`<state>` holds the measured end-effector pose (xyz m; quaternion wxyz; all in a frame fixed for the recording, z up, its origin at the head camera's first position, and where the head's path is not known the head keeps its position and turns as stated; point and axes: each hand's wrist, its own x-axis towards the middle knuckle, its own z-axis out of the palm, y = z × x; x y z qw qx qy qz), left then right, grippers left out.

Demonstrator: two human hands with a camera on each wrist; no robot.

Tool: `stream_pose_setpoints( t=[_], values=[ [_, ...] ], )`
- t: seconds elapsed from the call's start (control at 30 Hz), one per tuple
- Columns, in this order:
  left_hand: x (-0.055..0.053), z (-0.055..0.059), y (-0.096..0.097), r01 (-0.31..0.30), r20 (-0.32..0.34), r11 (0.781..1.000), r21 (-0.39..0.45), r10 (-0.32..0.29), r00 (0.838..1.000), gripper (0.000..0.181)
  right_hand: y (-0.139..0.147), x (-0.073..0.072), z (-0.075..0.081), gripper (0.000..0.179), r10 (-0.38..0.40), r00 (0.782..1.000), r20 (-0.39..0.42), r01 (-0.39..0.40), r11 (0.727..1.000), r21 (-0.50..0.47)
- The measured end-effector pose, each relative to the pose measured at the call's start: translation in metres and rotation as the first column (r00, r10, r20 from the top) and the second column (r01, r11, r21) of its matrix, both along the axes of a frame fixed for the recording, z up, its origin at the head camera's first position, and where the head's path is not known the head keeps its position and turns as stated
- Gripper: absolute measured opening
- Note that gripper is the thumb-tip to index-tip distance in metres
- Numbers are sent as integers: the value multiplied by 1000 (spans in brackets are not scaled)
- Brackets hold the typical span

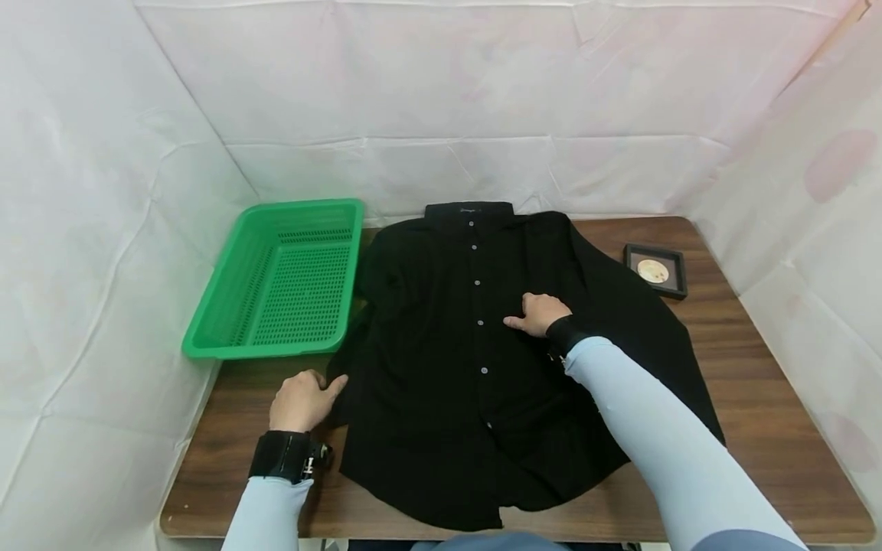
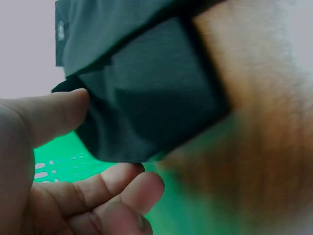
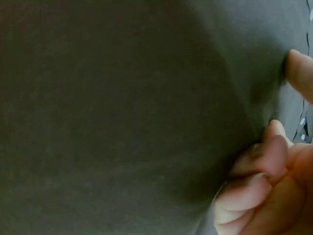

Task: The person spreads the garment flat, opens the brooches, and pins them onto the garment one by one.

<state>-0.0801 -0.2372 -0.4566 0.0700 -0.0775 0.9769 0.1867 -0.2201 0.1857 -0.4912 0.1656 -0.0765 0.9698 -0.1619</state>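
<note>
In the head view, a black button-up shirt point(image 1: 420, 344) was seen spread front up on the wooden table point(image 1: 779, 459), its collar point(image 1: 451, 210) pointed at the far edge, probably so that the whole front could be reached and kept flat. The left hand point(image 1: 301, 400) was placed beside the near end of the left-side sleeve point(image 1: 351, 398), with the thumb at the cloth's edge. The right hand point(image 1: 539, 314) was rested on the front, just beside the row of buttons point(image 1: 480, 323), presumably to steady or smooth the cloth. On the left, the sleeve was crowded by a green plastic basket point(image 1: 272, 352); on the right, a small dark-framed box point(image 1: 676, 287) with a round cream disc point(image 1: 652, 270) was set just beside the other sleeve point(image 1: 664, 329). The far side was bounded by white sheeting point(image 1: 448, 76).

In the left wrist view, the thumb and loosely bent fingers were held well apart at two edges of the sleeve end; no firm pinch was shown. The basket and tabletop were blurred behind.

In the right wrist view, bent fingers were pressed against the cloth, the thumb held apart from them; no fold was seen pinched between.
</note>
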Motion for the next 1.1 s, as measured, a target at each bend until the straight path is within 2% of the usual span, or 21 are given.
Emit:
stream_pose_setpoints(
  t=[0.1,0.23,0.33,0.4,0.43,0.5,0.57,0.67,0.77,0.87,0.93,1.0,1.07,1.1],
  values=[
    [1,-7,-1,-5,28,1000,19,5,1000,50,-4,1,3,59,-11,1000,2,11,1000,11],
    [4,-16,-2,14,6,999,53,-14,1000,40,-9,4,4,72,-15,1000,25,14,1000,21],
    [6,-20,-1,75,-83,995,67,-69,994,31,-11,7,5,77,-16,999,35,15,999,33],
    [7,-21,2,133,-163,989,64,-121,979,26,-11,8,4,77,-18,999,31,16,999,37],
    [7,-20,4,167,-207,984,58,-152,967,23,-11,8,4,77,-23,999,29,22,999,35],
    [6,-16,10,236,-291,971,39,-215,932,16,-11,7,3,77,-31,999,20,30,999,34],
    [3,-11,16,298,-371,954,-1,-278,886,10,-9,6,1,77,-39,999,10,39,999,35],
    [-2,-2,25,361,-479,927,-99,-362,800,9,-7,4,-3,77,-38,999,0,38,998,42],
    [-9,8,31,389,-551,897,-210,-438,710,10,-7,4,-5,78,-39,999,2,39,998,41],
    [-16,21,34,408,-587,868,-284,-494,641,10,-7,4,-4,78,-42,999,9,41,998,43],
    [-22,31,35,419,-609,855,-307,-514,603,10,-7,4,-3,78,-45,999,9,45,998,41],
    [-29,41,35,426,-624,845,-325,-530,574,10,-5,4,-5,78,-44,999,5,43,998,43],
    [-35,48,34,432,-633,837,-334,-539,555,11,-5,4,-5,78,-45,999,5,45,998,48],
    [-37,52,33,436,-635,835,-335,-542,550,10,-4,4,-5,77,-46,999,6,46,998,51]
  ],
)
